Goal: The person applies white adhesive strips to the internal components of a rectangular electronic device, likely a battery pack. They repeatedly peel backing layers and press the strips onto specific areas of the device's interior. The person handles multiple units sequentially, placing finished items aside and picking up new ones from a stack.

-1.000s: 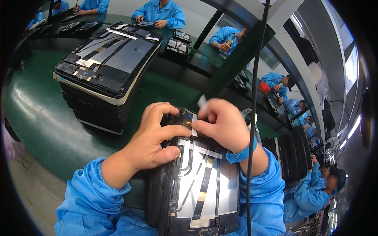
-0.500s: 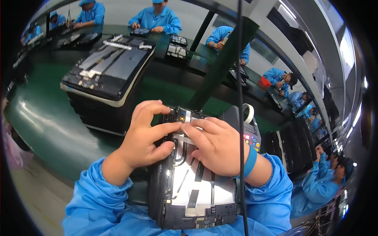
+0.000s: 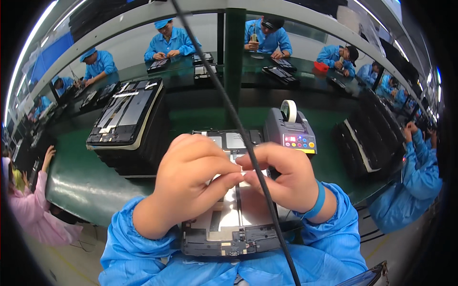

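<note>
Your left hand [image 3: 188,183] has thumb and forefinger nearly together, just beside the curled fingers of your right hand [image 3: 293,181]; whether either grips anything, I cannot tell. The opened tablet [image 3: 234,244] lies beneath both hands. Beyond your right is a tape dispenser [image 3: 280,129]; beyond your left, a tablet stack [image 3: 141,159].

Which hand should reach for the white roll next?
Probably the right hand: it's nearer the white roll, which stands up from the grey machine just beyond it. The left hand is farther off.
</note>
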{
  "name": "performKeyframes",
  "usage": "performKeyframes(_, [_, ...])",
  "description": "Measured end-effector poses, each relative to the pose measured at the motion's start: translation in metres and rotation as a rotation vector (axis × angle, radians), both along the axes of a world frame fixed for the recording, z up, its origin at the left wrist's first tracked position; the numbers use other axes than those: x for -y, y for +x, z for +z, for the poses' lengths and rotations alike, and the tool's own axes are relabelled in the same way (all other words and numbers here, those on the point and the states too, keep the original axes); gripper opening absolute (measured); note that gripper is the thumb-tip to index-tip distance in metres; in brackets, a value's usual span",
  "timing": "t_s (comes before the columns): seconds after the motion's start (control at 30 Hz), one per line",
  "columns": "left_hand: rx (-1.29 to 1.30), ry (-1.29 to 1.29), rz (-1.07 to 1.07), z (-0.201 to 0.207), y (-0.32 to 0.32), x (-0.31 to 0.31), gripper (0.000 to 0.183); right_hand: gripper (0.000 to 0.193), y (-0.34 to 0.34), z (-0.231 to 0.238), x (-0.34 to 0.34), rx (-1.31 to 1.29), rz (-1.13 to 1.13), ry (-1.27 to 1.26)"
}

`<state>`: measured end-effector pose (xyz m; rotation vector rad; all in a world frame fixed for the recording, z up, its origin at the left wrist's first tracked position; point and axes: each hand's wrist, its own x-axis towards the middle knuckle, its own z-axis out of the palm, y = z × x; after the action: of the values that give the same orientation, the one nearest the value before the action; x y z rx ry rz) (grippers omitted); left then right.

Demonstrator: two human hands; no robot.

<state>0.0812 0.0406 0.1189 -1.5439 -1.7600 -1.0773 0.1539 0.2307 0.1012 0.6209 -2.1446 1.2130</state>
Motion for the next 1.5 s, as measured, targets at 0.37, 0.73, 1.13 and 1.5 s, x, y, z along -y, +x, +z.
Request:
performKeyframes(0.37, [0.139, -0.773, 0.031, -0.008, -0.047, -0.07, 0.047, 0.014, -0.038, -0.04, -0.069, 0.468, 0.021, -0.686])
performKeyframes(0.73, [0.004, -0.627, 0.026, -0.007, -0.058, -0.058, 0.024, 0.048, -0.077, -0.048, -0.075, 0.485, -0.041, -0.272])
performKeyframes(1.13, [-0.018, -0.67, 0.051, -0.018, -0.06, -0.056, 0.034, 0.061, -0.092, -0.051, -0.076, 0.735, 0.301, -0.445])
performKeyframes(1.5, [-0.133, -0.644, 0.128, -0.019, -0.056, -0.053, 0.037, 0.059, -0.089, -0.05, -0.075, 0.732, 0.283, -0.376])
